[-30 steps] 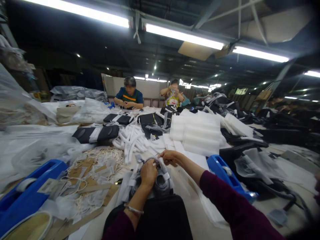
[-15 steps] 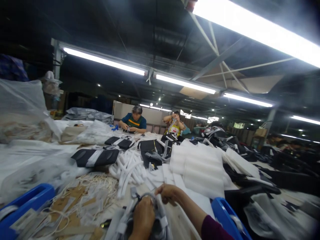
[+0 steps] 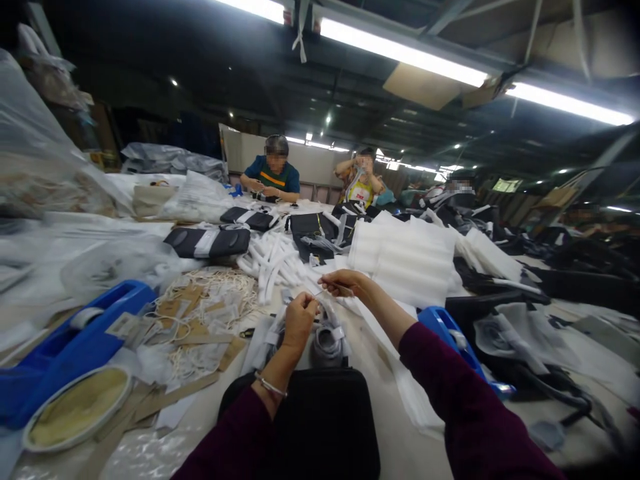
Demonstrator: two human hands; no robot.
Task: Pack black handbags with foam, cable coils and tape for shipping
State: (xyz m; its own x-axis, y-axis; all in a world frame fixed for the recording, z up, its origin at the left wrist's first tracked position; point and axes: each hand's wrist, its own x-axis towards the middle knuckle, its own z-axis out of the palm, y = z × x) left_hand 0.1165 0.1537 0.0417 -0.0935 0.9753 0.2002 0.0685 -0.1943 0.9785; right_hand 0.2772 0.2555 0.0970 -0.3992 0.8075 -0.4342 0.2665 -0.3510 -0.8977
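Note:
A black bag (image 3: 320, 413) lies on the table right in front of me, its far end carrying grey straps with clear wrapping (image 3: 329, 340). Over that end, my left hand (image 3: 299, 320) is closed in a pinch, a metal bracelet on its wrist. My right hand (image 3: 345, 283) pinches just beyond and to the right of it. Between the two sets of fingertips runs a thin light string (image 3: 317, 293); its ends are hidden by the fingers.
Left lies a pile of tags with white strings (image 3: 200, 313), a blue tape dispenser (image 3: 110, 327) and a round tub (image 3: 77, 407). White foam sheets (image 3: 405, 260) and another blue dispenser (image 3: 445, 333) are right. Two people (image 3: 273, 170) work across the table.
My view has tipped downward, showing more of the black bag. My left hand has risen off the straps, and both hands now meet fingertip to fingertip at the string.

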